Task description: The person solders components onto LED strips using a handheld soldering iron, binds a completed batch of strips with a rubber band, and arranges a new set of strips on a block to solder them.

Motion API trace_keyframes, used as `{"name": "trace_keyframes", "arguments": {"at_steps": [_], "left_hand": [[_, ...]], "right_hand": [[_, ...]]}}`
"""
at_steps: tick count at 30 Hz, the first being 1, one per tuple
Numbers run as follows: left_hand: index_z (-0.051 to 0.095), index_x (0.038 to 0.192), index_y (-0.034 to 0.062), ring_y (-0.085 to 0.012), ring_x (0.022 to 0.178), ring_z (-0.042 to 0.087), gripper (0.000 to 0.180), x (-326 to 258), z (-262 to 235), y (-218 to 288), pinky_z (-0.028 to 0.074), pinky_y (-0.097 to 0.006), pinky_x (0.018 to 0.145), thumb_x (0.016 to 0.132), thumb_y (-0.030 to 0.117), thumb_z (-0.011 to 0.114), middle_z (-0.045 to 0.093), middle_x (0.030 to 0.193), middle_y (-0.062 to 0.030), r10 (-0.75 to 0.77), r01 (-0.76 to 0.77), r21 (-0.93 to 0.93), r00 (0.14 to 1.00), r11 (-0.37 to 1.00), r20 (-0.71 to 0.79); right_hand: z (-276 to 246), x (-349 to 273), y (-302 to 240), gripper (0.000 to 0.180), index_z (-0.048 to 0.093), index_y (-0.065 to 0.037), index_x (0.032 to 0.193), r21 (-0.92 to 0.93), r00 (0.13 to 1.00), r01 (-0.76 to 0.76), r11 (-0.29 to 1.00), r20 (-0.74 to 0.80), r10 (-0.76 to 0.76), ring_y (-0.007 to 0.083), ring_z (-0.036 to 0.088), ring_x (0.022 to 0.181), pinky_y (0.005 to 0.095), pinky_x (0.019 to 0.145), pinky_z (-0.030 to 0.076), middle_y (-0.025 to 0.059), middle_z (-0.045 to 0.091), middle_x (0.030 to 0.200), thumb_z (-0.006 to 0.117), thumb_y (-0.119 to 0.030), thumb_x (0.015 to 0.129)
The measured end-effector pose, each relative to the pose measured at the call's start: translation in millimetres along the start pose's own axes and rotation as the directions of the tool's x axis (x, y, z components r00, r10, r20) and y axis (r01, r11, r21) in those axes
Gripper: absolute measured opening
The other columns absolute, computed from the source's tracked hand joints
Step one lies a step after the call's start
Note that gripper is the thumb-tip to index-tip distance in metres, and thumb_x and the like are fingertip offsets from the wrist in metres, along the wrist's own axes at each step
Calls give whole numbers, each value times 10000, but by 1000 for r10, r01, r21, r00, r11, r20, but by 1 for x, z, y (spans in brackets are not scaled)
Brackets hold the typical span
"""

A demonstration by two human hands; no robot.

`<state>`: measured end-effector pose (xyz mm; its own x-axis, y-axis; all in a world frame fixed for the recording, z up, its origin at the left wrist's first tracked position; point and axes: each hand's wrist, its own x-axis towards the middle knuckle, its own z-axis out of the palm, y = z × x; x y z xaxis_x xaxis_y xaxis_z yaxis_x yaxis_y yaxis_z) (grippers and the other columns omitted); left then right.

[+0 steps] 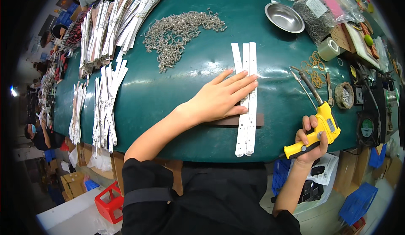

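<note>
Lying palm down with the left hand (221, 92) across the narrow white strips (252, 104), open and with fingers stretched out loosely fanned toward the right. Reaching with the longer fingers over the strips, with the thumb slanting across them lower down, nearer the body. Coming in from the lower left with the left forearm (156, 130) – bent at the elbow near the table's edge, then angled up and right over the green table (181, 89).

Curled at the near right edge with the right hand (311, 141), closed around the handle of a yellow soldering gun (328, 119); raised to it on a forearm rising from below. Aimed up and to the left with the gun's slim metal end – well apart from the strips. Impossible to tell whether pressing any trigger.

Placed at the strips: roughly upright in view, side by side and slightly splayed at the far end, passing over a brown bar (260, 120) near the lower part.
</note>
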<state>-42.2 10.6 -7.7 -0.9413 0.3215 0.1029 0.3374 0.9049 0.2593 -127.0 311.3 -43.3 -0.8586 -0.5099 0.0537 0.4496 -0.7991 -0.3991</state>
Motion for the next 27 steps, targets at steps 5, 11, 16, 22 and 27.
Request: {"name": "trace_keyframes", "arguments": {"at_steps": [5, 11, 16, 22, 27], "left_hand": [[294, 1469, 36, -283, 1428, 250, 686, -39, -6, 10, 169, -461, 1165, 921, 363, 545, 290, 1528, -145, -169, 171, -27, 984, 985, 52], [422, 1407, 84, -291, 1382, 337, 650, -65, -10, 9, 242, -479, 1130, 841, 299, 657, 393, 1463, -123, -276, 269, -115, 959, 956, -57], [483, 1359, 106, -298, 1296, 434, 633, -46, -7, 0, 317, -467, 1087, 797, 298, 703, 469, 1384, -117, -171, 154, -138, 978, 978, -117], [514, 1308, 95, -339, 1161, 515, 541, -20, -2, 2, 399, -442, 1002, 816, 226, 697, 506, 1292, -140, -181, 149, -149, 957, 977, -228], [553, 1164, 29, -350, 1114, 546, 344, -29, -14, 3, 453, -410, 933, 849, 135, 645, 518, 1212, -173, -337, 267, -256, 896, 929, -288]], "right_hand": [[1, 0, -1, 613, 293, 11, 1345, -2, 1000, 2, 1000, -4, -2, 176, 389, 890, 226, 533, 461, 118, 442, 972, 618, -111, 839], [1, 1, -2, 617, 292, 16, 1342, -6, 1000, -21, 1000, 7, 21, 172, 398, 887, 227, 537, 467, 116, 448, 959, 622, -97, 834], [4, 3, 2, 659, 272, 4, 1373, -38, 999, -33, 999, 24, 33, 174, 400, 893, 225, 548, 466, 120, 452, 965, 624, -96, 825], [29, -4, 11, 646, 315, -7, 1366, -94, 999, -40, 995, -3, 39, 199, 425, 914, 369, 836, 466, 115, 468, 972, 629, -129, 814], [51, 6, 28, 589, 370, 44, 1292, 0, 993, -117, 993, 28, 117, 224, 482, 977, 654, 1094, 255, 103, 503, 967, 618, -169, 803]]}}
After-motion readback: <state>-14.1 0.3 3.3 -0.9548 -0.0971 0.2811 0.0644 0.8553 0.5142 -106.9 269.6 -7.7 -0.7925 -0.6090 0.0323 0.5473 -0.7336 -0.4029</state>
